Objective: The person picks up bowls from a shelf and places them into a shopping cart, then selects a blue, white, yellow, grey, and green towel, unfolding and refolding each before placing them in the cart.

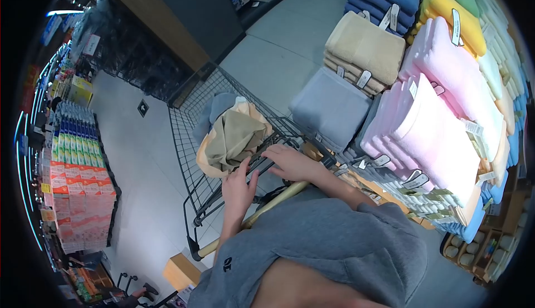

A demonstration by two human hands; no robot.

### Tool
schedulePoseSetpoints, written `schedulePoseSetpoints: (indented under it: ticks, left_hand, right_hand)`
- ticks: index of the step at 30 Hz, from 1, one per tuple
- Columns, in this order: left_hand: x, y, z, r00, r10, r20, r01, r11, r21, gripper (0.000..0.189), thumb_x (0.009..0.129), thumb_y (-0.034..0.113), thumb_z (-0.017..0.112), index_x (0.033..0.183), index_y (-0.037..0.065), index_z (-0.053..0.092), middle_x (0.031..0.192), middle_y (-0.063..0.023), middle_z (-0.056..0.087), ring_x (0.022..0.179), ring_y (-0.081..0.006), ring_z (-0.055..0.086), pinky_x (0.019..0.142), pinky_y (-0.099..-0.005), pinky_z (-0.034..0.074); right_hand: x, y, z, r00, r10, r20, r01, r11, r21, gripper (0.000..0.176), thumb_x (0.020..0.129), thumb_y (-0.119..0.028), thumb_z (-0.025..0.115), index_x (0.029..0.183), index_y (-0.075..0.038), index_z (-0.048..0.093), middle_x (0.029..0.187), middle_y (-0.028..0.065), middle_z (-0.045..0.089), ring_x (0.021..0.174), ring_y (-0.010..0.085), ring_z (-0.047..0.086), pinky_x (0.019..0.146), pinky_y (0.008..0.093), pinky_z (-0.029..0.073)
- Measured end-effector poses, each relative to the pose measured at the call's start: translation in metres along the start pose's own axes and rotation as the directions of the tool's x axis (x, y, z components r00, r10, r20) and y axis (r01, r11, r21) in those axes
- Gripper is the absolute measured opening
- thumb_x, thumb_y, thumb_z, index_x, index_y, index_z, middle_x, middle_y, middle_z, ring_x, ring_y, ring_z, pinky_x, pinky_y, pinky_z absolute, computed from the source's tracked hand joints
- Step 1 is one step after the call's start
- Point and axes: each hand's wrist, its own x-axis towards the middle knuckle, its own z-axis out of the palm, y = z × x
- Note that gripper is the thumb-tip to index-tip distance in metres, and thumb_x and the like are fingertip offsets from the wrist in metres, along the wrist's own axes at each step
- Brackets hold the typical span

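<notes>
Both of my hands reach over the pale yellow handlebar (276,202) of a wire shopping cart (181,146). In the basket lies a crumpled olive-and-peach cloth (237,135), with a blue-grey cloth (214,110) bunched behind it. My left hand (238,192) is open, its thumb and fingers apart, with the fingertips right at the near edge of the olive-and-peach cloth. To its right, my right hand (290,162) is also open, palm down over the cart's rear frame. Its fingers point left towards the cloth and hold nothing.
Folded pink towels (409,124), beige towels (365,46) and grey-blue towels (331,104) are stacked close on the cart's right. Across the aisle floor (134,163) at left stand stacked red-and-white packages (83,196). A dark pillar (195,13) rises beyond the cart.
</notes>
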Motion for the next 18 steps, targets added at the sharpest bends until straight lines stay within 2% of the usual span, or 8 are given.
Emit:
schedulePoseSetpoints:
  ticks: [2, 5, 9, 12, 14, 18]
  left_hand:
    - [0.005, -0.001, 0.004, 1.0, -0.013, 0.022, 0.009, 0.986, 0.168, 0.029, 0.086, 0.031, 0.063, 0.106, 0.01, 0.065, 0.089, -0.0118, 0.069, 0.082, -0.0311, 0.067, 0.073, -0.0392, 0.051]
    - [0.011, -0.004, 0.003, 0.996, -0.07, 0.06, 0.057, 0.979, 0.198, 0.03, 0.086, 0.034, 0.062, 0.104, 0.01, 0.067, 0.083, -0.0123, 0.069, 0.075, -0.0304, 0.067, 0.065, -0.0401, 0.051]
    - [0.02, -0.013, 0.005, 1.0, -0.023, 0.01, 0.02, 0.969, 0.246, 0.028, 0.086, 0.033, 0.063, 0.102, 0.011, 0.067, 0.076, -0.0123, 0.068, 0.069, -0.0302, 0.066, 0.06, -0.0394, 0.051]
    - [0.028, -0.023, 0.006, 0.999, 0.013, -0.036, -0.004, 0.968, 0.25, 0.026, 0.085, 0.032, 0.063, 0.1, 0.012, 0.068, 0.074, -0.0114, 0.068, 0.066, -0.0294, 0.066, 0.058, -0.0387, 0.051]
    - [0.034, -0.024, 0.002, 0.999, -0.018, -0.031, 0.026, 0.96, 0.278, 0.024, 0.085, 0.033, 0.063, 0.099, 0.013, 0.069, 0.075, -0.0115, 0.068, 0.065, -0.0289, 0.066, 0.056, -0.0386, 0.051]
    - [0.047, -0.041, 0.005, 0.995, 0.031, -0.091, -0.004, 0.96, 0.28, 0.023, 0.085, 0.035, 0.064, 0.096, 0.016, 0.07, 0.068, -0.0097, 0.066, 0.061, -0.028, 0.065, 0.053, -0.0375, 0.051]
  right_hand:
    - [0.003, -0.001, 0.0, 0.999, 0.036, 0.022, -0.036, 0.999, -0.013, 0.041, 0.083, -0.016, 0.064, 0.118, 0.001, 0.052, 0.118, 0.017, 0.054, 0.115, 0.0337, 0.049, 0.096, 0.0409, 0.041]
    - [0.009, -0.004, 0.001, 0.997, 0.069, 0.018, -0.068, 0.996, -0.059, 0.041, 0.081, -0.015, 0.064, 0.117, 0.0, 0.051, 0.119, 0.0156, 0.052, 0.118, 0.0322, 0.047, 0.095, 0.0427, 0.042]
    - [0.019, -0.005, 0.007, 0.998, 0.012, -0.055, -0.02, 0.987, -0.157, 0.039, 0.079, -0.014, 0.064, 0.113, -0.001, 0.05, 0.115, 0.0144, 0.051, 0.117, 0.0308, 0.047, 0.091, 0.0426, 0.043]
    - [0.033, -0.003, 0.006, 1.0, 0.014, -0.007, -0.015, 0.977, -0.212, 0.04, 0.077, -0.014, 0.066, 0.111, -0.001, 0.05, 0.113, 0.0135, 0.051, 0.116, 0.0299, 0.047, 0.089, 0.042, 0.044]
    - [0.041, -0.004, 0.005, 1.0, 0.013, 0.015, -0.009, 0.97, -0.243, 0.04, 0.075, -0.014, 0.066, 0.109, -0.001, 0.05, 0.111, 0.0134, 0.051, 0.116, 0.0297, 0.047, 0.088, 0.042, 0.044]
    - [0.059, 0.001, 0.006, 0.999, -0.005, 0.051, 0.019, 0.959, -0.283, 0.046, 0.078, -0.016, 0.068, 0.117, 0.0, 0.048, 0.115, 0.0143, 0.051, 0.118, 0.0312, 0.046, 0.09, 0.0413, 0.046]
